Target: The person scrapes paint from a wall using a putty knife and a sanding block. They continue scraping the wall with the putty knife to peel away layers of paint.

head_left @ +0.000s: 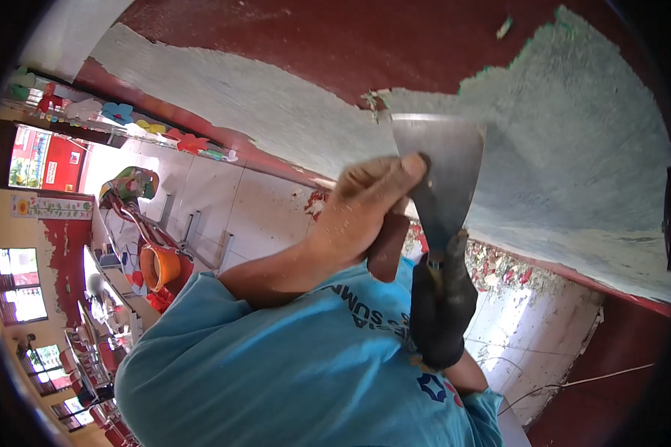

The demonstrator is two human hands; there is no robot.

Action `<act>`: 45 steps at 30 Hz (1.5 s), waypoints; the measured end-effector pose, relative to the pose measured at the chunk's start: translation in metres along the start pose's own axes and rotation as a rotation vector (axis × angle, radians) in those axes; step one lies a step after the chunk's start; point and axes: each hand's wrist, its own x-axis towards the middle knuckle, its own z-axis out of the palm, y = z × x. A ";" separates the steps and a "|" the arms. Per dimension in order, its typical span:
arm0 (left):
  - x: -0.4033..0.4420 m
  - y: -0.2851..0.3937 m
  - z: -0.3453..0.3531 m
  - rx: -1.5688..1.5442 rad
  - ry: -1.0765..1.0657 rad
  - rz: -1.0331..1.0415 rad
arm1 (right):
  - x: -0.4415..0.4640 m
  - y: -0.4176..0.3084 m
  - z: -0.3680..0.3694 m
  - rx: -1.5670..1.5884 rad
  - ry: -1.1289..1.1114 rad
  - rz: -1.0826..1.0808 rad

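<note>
A wide-bladed paint scraper (443, 160) rises in front of the wall, its top edge near the border of the peeled paint. My right hand (443, 309), in a black glove, is closed around its handle, which is mostly hidden. My bare left hand (361, 205) is curled beside the blade, one fingertip against or very close to its edge. A dark red-brown flat piece (388, 249), coloured like the wall paint, sticks out below the left palm. The wall shows dark red paint (320, 45) with a ragged edge around a stripped grey patch (566, 134).
Paint flakes (507, 264) litter the light tiled floor (268, 197) below the wall. A thin cable (581, 384) runs at lower right. To the left are an orange bucket (160, 268), furniture, windows and paper flowers (119, 113) along the wall.
</note>
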 end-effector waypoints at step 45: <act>0.013 -0.026 -0.025 0.083 0.001 0.141 | -0.012 0.005 0.048 0.086 0.082 0.172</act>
